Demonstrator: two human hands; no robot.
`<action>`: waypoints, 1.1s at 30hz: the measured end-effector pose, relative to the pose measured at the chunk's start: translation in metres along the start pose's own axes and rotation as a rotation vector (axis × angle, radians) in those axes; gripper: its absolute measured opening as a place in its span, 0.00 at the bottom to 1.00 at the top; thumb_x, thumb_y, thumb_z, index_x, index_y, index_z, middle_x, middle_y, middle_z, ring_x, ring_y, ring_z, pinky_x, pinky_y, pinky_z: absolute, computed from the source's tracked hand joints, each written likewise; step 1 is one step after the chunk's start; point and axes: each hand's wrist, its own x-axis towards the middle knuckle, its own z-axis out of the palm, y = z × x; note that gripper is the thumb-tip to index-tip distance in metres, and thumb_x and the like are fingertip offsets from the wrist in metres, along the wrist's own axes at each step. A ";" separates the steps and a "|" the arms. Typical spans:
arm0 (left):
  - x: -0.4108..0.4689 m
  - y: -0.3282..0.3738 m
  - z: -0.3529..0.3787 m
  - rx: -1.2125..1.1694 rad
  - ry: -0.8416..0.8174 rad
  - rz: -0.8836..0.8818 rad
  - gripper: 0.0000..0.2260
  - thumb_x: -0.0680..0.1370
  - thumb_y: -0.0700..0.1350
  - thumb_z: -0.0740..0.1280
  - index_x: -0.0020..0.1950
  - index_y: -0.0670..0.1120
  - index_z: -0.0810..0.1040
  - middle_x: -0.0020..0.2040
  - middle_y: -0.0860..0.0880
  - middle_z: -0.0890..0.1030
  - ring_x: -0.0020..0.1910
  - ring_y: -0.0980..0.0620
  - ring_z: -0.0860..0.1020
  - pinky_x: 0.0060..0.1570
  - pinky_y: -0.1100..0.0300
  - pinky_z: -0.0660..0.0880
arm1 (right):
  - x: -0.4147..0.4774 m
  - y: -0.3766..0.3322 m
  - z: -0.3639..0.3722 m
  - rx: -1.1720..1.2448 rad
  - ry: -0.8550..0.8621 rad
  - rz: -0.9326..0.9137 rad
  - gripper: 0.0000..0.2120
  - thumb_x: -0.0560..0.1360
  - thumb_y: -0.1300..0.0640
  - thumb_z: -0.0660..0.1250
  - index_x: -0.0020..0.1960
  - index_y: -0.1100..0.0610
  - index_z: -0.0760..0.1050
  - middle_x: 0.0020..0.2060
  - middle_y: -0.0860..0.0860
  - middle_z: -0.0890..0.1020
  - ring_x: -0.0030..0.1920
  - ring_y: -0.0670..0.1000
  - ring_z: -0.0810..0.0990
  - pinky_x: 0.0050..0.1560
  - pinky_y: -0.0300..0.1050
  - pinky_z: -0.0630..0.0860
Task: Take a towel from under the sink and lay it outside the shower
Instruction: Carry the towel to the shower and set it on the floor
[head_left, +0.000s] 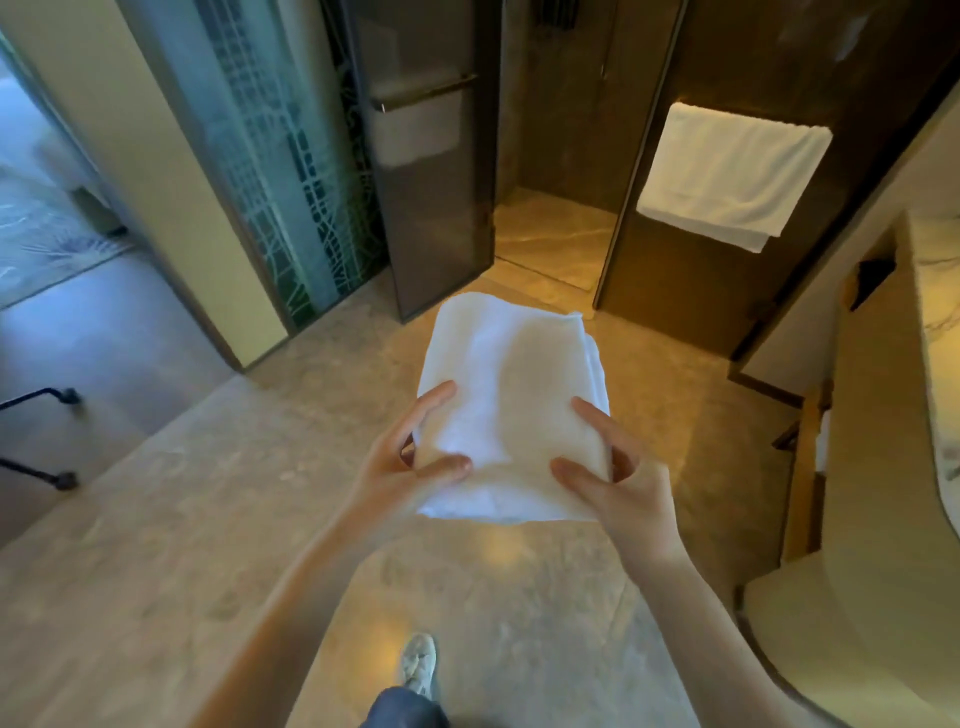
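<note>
A: Where is the towel?

B: You hold the folded white towel (511, 405) in the air over the stone floor (208, 519), at the centre of view. Your left hand (400, 467) clasps its 9 o'clock edge, your right hand (618, 478) its 3 o'clock edge, thumbs on top.

A: And the shower?

B: The shower opening (558, 156) lies at 12 o'clock, beyond the towel. Another towel (727, 176) hangs on the panel at 2 o'clock.

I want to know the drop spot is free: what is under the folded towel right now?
Stone floor lies below the folded towel, held up by left hand and right hand. The patch directly beneath is hidden.
</note>
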 end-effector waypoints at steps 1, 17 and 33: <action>-0.007 -0.003 -0.008 -0.007 0.011 0.005 0.30 0.72 0.39 0.75 0.66 0.66 0.72 0.46 0.51 0.81 0.46 0.47 0.80 0.44 0.53 0.78 | -0.005 0.000 0.009 0.012 -0.014 0.005 0.27 0.68 0.67 0.76 0.60 0.42 0.78 0.49 0.37 0.84 0.49 0.42 0.82 0.46 0.37 0.81; 0.000 -0.040 -0.246 -0.024 0.081 0.014 0.30 0.71 0.48 0.75 0.65 0.72 0.69 0.67 0.61 0.69 0.56 0.61 0.76 0.44 0.69 0.77 | 0.020 0.016 0.250 0.072 -0.099 0.021 0.28 0.67 0.68 0.75 0.59 0.41 0.80 0.54 0.44 0.84 0.55 0.45 0.82 0.51 0.42 0.81; 0.184 -0.052 -0.354 0.040 -0.141 0.034 0.30 0.72 0.45 0.74 0.68 0.68 0.68 0.68 0.64 0.67 0.55 0.68 0.74 0.45 0.69 0.76 | 0.160 0.028 0.351 0.034 0.072 0.070 0.28 0.67 0.68 0.75 0.59 0.41 0.80 0.49 0.37 0.84 0.49 0.40 0.83 0.43 0.32 0.78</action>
